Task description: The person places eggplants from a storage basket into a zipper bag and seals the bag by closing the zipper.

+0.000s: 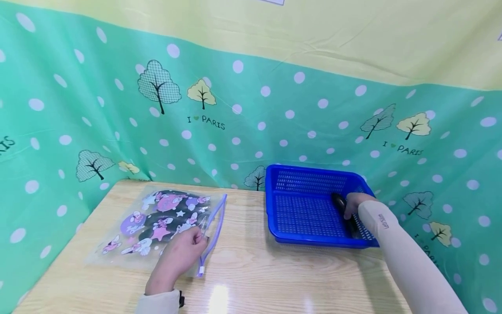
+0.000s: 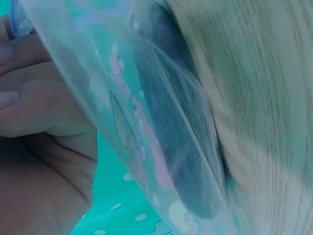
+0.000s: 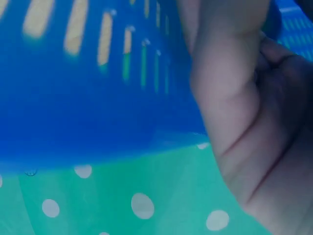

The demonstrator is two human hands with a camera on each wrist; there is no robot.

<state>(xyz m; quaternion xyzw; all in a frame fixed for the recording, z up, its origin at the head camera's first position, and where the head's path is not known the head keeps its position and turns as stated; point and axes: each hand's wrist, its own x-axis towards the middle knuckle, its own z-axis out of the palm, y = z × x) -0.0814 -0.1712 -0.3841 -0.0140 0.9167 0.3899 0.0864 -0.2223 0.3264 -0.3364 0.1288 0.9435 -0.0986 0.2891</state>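
Note:
On the left of the table lies a clear zip bag (image 1: 133, 235) with cartoon prints and a purple zip edge. My left hand (image 1: 184, 250) pinches the bag near its opening. Through the plastic shows a long dark thing with a rounded end (image 2: 171, 132). At the right, my right hand (image 1: 358, 204) reaches into a blue plastic basket (image 1: 274, 235) and grips a long black object (image 1: 338, 201) with a smooth rounded end. The fingers cover its middle; its kind cannot be made out. In the right wrist view the hand (image 3: 234, 98) is beside the basket wall (image 3: 98, 112).
The wooden table (image 1: 247, 279) runs between bag and basket. A green and yellow printed curtain (image 1: 235, 100) hangs along the back and both sides, close behind the basket. The zip slider (image 1: 201, 270) sits at the near end of the bag's opening.

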